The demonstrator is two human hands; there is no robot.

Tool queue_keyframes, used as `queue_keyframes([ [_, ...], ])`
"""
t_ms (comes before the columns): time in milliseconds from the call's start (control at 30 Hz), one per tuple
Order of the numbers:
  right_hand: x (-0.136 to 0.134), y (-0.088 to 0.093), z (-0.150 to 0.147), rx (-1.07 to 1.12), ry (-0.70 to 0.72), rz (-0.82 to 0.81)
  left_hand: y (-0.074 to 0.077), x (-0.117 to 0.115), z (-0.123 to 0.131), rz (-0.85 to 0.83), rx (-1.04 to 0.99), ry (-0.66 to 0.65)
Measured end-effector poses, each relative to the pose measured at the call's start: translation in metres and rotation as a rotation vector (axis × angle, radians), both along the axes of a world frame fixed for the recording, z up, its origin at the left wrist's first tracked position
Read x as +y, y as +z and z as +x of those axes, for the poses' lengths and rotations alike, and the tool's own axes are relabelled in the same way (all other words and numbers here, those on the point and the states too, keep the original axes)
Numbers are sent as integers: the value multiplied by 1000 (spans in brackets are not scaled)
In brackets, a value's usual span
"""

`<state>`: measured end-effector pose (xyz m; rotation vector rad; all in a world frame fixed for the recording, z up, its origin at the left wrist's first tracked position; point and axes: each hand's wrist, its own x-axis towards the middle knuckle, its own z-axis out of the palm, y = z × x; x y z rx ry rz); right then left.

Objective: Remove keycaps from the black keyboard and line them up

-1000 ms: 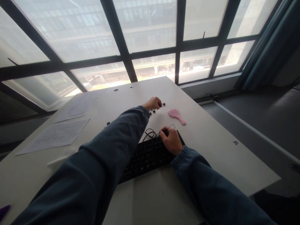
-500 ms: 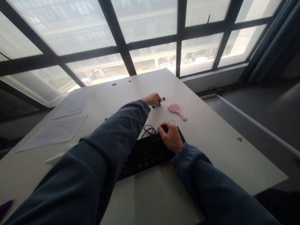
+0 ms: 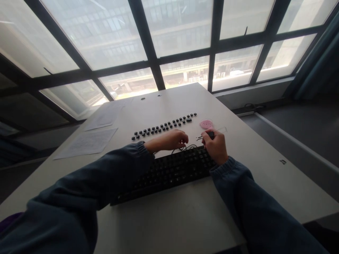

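Note:
My right hand is closed around a keycap puller with a black middle. Thin wire loops stick out past its far side, and dark prongs point left toward my other hand. Above the far edge of the black keyboard, my left hand has loosely bent fingers, and I see nothing between them. Two slanting rows of small black keycaps lie on the table beyond it. A wider keycap sits at the right end of the nearer row. My left sleeve covers the keyboard's left part.
A pink hairbrush lies right of the keycaps, its handle mostly hidden behind my right hand. The keyboard's black cable curls at its far edge. Paper sheets lie on the white table at left. Windows stand behind.
My left hand has drawn back from the keycap rows to the keyboard's far edge, uncovering the rows. My right hand has lifted the puller and turned it. The view has shifted.

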<state>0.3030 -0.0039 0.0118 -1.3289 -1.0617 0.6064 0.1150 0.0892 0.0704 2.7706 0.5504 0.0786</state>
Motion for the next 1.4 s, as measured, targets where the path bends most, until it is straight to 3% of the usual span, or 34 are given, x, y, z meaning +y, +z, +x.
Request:
queue_keyframes([
  [167, 0, -2, 3, -27, -9, -8, -13, -30, -19, -101, 40, -16],
  [333, 0, -6, 3, -25, 2, -29, -22, -36, -15, -136, 18, 90],
  [533, 2, -8, 4, -36, 5, -42, -21, -36, -10, -200, 68, 129],
  [767, 2, -7, 3, -45, 13, -51, -17, -44, -3, -149, 115, 162],
  [1000, 1, -6, 3, -47, 27, -40, -24, -45, 0, -42, 173, 178],
  [1200, 6, -18, 0, -51, 50, -67, -33, -43, 2, 23, 162, 172],
  [1400, 11, -29, 0, -79, 35, -106, -31, -42, 4, -17, 163, 214],
])
